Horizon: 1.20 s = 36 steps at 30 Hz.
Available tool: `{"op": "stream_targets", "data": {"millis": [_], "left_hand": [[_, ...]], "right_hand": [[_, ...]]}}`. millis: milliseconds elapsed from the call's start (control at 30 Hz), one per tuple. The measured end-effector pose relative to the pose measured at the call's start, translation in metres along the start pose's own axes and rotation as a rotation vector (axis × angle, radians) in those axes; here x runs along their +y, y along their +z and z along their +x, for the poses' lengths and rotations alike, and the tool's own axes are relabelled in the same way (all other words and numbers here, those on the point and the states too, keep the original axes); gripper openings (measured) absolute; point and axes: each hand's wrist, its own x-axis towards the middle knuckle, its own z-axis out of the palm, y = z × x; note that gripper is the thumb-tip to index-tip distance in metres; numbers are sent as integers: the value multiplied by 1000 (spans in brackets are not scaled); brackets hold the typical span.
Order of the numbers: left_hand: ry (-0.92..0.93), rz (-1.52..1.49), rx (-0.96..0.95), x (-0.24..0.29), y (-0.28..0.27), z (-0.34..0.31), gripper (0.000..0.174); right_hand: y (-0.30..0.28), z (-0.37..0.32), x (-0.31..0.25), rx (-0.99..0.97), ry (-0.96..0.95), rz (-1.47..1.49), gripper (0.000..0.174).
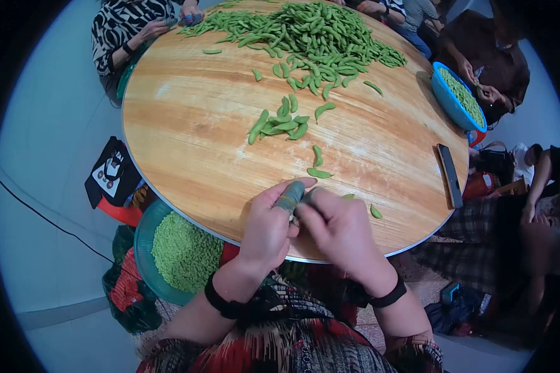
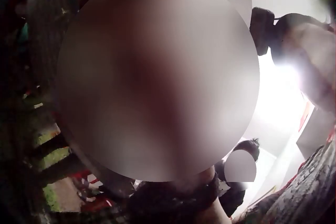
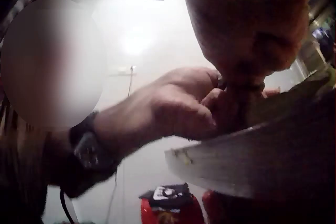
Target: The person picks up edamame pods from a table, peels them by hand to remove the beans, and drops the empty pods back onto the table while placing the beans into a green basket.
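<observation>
1. Patterned shirt point(image 1: 280, 345) is filling the bottom edge, nearest the lens; dark wristbands are circling both wrists.
2. Left hand point(image 1: 264, 227) is sitting with fingers curled, just over the near table edge; a grey-green wrap point(image 1: 290, 196) is covering what looks like its thumb. Can't tell what it's gripping, if anything.
3. Right hand point(image 1: 342, 230) is meeting it, thumb and fingers bent in close. Any pod between them is hiding; can't confirm a pinch.
4. Green pods are lying on the round wooden table point(image 1: 186, 137): big heap point(image 1: 323, 37) at the far side, small cluster point(image 1: 280, 124) mid-table, single pod point(image 1: 318, 173) just beyond the hands.
5. Shelled beans point(image 1: 183, 252) are filling a teal basin point(image 1: 140, 248) below the table edge, person's left. Blue basin point(image 1: 451, 109) is holding more, at the table's right side.
6. Handling, my call: each pod is weighing next to nothing, skin looking fairly firm but bendy, maybe slick if damp. Beans inside are probably bruising under hard squeezing.
7. Best hold, judging: one hand is steadying the pod by an end, the other is pressing along the seam with thumb pad; heap pods are tangling, so loose ones are offering easier pickup.
</observation>
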Motion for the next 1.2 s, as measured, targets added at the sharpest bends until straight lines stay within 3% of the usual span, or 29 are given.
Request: {"op": "stream_targets", "data": {"millis": [33,133,167,200,267,333,400,433,467,533,600,667,700,733,833,933,967,1033,1100,1200], "left_hand": [[14,-40,-26,-1,-1,1,28],[15,-85,-33,2,4,3,29],[-1,-107,64,4,12,2,28],[-21,-128,160,4,17,1,28],[22,-127,170,1,18,2,27],[77,-131,177,-1,17,4,26],[84,-144,113,-2,11,3,26],[90,-147,111,-2,13,1,26],[85,-166,137,-1,17,-1,27],[83,-188,165,-3,21,-4,29],[134,-187,177,-9,21,-2,34],[178,-181,96,-14,11,-1,36],[218,-173,12,-14,8,-1,38],[219,-174,12,-13,6,-1,38],[178,-150,-6,-5,3,-3,46],[76,-188,-123,1,-5,-8,52],[75,-99,-108,4,-5,-11,51],[73,-7,-94,4,-6,-12,51],[454,659,6,-2,-9,-13,57],[546,923,-19,2,-7,-19,60]], "right_hand": [[8,2,9,46,148,505,14],[12,2,10,84,223,566,11],[12,2,4,124,74,244,11],[17,0,2,120,76,243,11],[25,-1,1,202,-103,-208,11],[23,3,2,199,-70,-158,9],[20,5,10,97,225,503,6],[19,6,13,67,304,566,8],[21,6,12,67,298,564,8],[29,2,7,263,-4,-28,11],[31,3,13,264,-13,-15,13],[30,5,15,172,294,648,14],[27,5,16,123,360,802,12],[23,5,15,123,359,802,12],[13,6,15,-9,601,1266,7],[7,1,27,-151,573,1344,10],[5,1,29,-150,574,1346,10],[0,5,30,89,243,512,15],[-7,8,23,30,234,527,15],[-8,5,17,-103,231,632,15]]}}
